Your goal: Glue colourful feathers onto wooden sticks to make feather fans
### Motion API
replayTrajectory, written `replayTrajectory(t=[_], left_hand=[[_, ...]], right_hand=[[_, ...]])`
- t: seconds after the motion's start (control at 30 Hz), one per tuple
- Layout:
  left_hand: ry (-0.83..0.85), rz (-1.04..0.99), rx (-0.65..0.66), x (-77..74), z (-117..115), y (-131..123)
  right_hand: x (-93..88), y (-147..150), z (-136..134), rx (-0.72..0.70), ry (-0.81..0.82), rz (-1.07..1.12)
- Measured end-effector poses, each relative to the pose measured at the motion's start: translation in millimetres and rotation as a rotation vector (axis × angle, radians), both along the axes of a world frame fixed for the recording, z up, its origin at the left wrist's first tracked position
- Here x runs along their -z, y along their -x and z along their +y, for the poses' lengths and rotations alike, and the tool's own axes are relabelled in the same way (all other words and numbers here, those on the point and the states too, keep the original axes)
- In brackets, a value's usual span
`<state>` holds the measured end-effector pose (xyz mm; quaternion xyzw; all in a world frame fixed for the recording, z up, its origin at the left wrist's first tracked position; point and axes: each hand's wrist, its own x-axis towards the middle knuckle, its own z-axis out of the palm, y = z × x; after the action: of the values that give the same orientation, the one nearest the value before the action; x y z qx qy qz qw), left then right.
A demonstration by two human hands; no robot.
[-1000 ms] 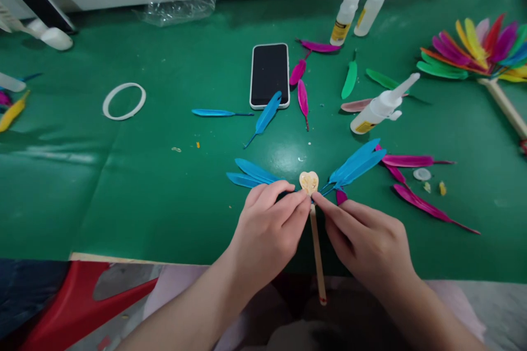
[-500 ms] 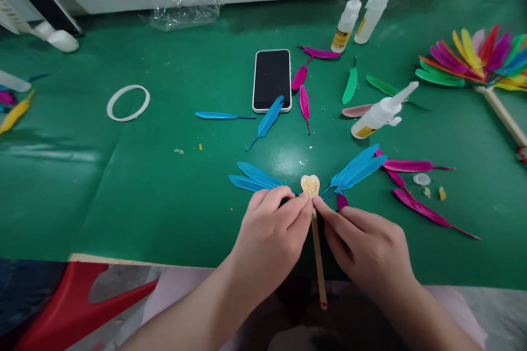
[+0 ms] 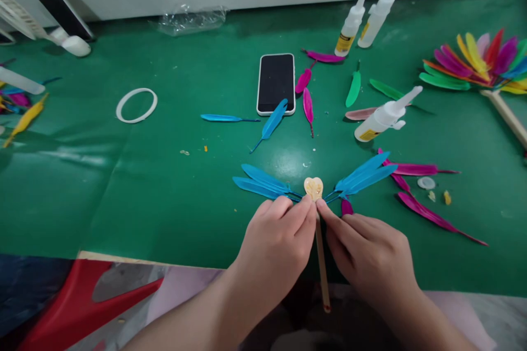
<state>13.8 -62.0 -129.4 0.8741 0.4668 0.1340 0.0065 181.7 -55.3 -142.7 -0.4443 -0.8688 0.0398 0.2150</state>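
Observation:
A wooden stick (image 3: 321, 263) with a heart-shaped top (image 3: 313, 187) lies at the table's front edge, its lower end jutting past it. Glossy, yellowish glue-like patches show on the heart. Blue feathers (image 3: 263, 182) fan out to the left, and more blue feathers (image 3: 366, 173) to the right, their quills meeting near the heart's base. My left hand (image 3: 284, 236) is closed, fingertips pinching at the heart's lower left edge. My right hand (image 3: 368, 247) is closed too, with its index fingertip pressed at the lower right edge. A magenta feather (image 3: 346, 207) peeks out beyond the right knuckles.
Glue bottles (image 3: 382, 120) stand at the right and back. Loose magenta feathers (image 3: 436, 216) lie right, near a phone (image 3: 275, 85) farther back. At far right is a multicoloured feather fan (image 3: 489, 63); at left, a white ring (image 3: 136, 105). A red stool (image 3: 78, 301) is below.
The whole view has shifted slightly, so things appear a little further right and lower. Both hands keep the same hold at the heart's base.

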Motion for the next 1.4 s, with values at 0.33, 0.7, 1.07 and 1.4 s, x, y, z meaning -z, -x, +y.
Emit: replayTrajectory(t=[0.33, 0.7, 1.07, 1.4], left_hand=[[0.018, -0.010, 0.011, -0.7, 1.5, 0.1], [0.017, 0.019, -0.011, -2.7, 0.9, -1.8], [0.013, -0.031, -0.086, 5.2, -7.2, -1.7], [0.143, 0.038, -0.068, -1.1, -5.3, -3.5]], right_hand=[[0.4, 2.7, -3.6, 0.012, 0.011, -0.003], [0.5, 3.1, -4.4, 0.027, 0.004, -0.011], [3.2, 4.1, -1.4, 0.035, -0.080, -0.057], [6.3, 2.5, -2.2, 0.023, -0.141, -0.055]])
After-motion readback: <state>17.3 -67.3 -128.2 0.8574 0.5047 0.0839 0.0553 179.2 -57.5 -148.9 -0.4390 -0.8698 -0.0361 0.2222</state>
